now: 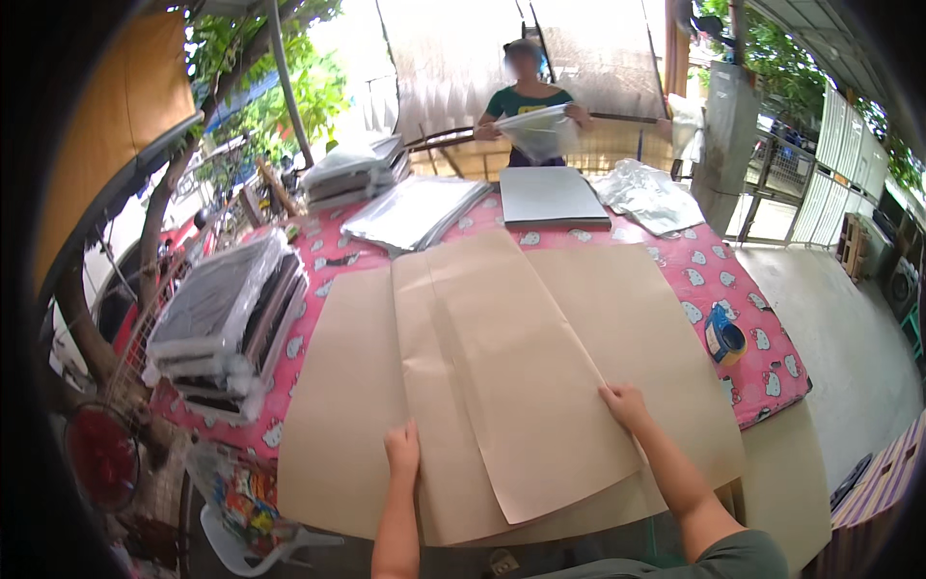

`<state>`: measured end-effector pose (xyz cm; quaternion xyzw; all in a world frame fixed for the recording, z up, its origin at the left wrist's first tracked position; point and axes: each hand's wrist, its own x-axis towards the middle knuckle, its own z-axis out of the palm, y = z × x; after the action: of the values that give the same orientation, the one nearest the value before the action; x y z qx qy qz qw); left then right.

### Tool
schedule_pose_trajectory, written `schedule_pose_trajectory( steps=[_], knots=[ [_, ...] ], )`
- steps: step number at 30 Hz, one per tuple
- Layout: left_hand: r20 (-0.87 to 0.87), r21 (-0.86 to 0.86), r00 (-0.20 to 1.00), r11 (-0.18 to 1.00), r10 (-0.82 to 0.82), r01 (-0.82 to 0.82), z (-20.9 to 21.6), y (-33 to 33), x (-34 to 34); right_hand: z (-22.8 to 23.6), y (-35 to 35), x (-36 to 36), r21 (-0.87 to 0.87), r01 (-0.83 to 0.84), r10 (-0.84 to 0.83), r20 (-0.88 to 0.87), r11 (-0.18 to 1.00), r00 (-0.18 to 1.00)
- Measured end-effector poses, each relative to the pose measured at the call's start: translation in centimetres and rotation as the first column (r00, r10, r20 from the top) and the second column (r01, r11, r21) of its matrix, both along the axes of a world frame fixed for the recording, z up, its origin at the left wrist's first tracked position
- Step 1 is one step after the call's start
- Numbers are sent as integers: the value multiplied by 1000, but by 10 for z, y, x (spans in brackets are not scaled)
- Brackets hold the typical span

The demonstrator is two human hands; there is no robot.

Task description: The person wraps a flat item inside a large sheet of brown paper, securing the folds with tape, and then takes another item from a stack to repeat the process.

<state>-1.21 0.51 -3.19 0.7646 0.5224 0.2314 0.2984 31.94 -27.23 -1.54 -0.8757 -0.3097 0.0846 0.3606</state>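
A long folded sheet of brown kraft paper (526, 357) lies lengthwise in front of me, with overlapping layers and a crease along it. My left hand (402, 450) is closed on its left edge, near the close end. On the opposite edge, slightly farther away, my right hand (625, 405) grips the paper with curled fingers. Beneath it spreads a wider brown paper sheet (333, 396), which overhangs the table on my side.
The table has a pink patterned cover (694, 256). Plastic-wrapped dark panels (217, 309) are stacked at left. Beyond the paper sit a white panel (552, 196), clear plastic (651, 196) and a tape roll (725, 336). Across the table, a person (529, 101) holds a plastic bag.
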Motion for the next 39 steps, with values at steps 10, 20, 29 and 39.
schedule_pose_trajectory(
  steps=[10,20,29,39],
  knots=[
    [142,92,973,976,182,-196,4,-2,7,-4,29,25,24,51,-52,41,998,998],
    [-239,-13,836,860,493,-511,36,257,191,-9,331,205,196,74,-114,202,978,973],
    [69,-31,981,982,-182,185,-27,154,67,-24,175,106,118,-462,474,-308,879,825],
    [-612,50,467,558,-639,828,49,-44,6,-9,-131,-81,99,-249,259,-100,963,961]
  ],
)
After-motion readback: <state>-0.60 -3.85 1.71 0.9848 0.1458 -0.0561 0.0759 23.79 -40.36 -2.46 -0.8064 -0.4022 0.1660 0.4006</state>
